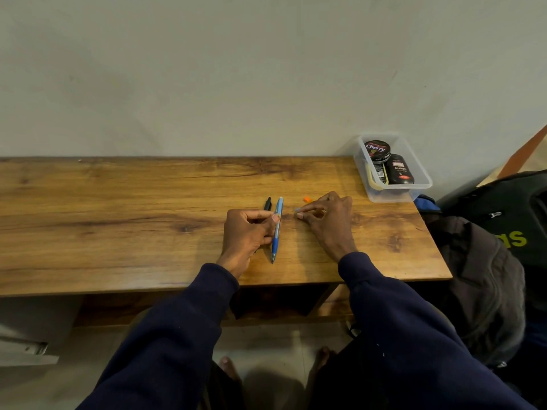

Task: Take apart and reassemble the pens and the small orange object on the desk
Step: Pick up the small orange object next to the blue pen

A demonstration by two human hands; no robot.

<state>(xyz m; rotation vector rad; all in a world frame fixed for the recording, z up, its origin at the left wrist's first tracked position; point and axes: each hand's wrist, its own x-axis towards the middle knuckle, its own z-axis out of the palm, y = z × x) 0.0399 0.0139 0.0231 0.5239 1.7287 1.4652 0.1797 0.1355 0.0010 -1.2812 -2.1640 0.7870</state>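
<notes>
- Pens, head view: blue pen (277, 229) lies lengthwise on the wooden desk (118, 220), tip toward the person, clicker end toward the wall. Whether it is lifted off the surface cannot be told.
- black pen (268, 203): just left of the blue pen's far end, on the desk, its near part hidden behind the fingers.
- left hand (247, 232): fingers curled round the blue pen's barrel, thumb laid against it near the middle.
- right hand (328, 217): resting on the desk just right of the blue pen, thumb and forefinger pinching a small pale piece (297, 209), too small to identify.
- small orange object (307, 199): on the desk just beyond the right hand's fingertips, apart from both pens.
- clear plastic tub (426, 181): far right corner of the desk, holding a round polish tin (377, 150) and a black bottle (399, 170).
- black backpack (503, 208) and dark jacket (479, 276): beside the desk's right end.
</notes>
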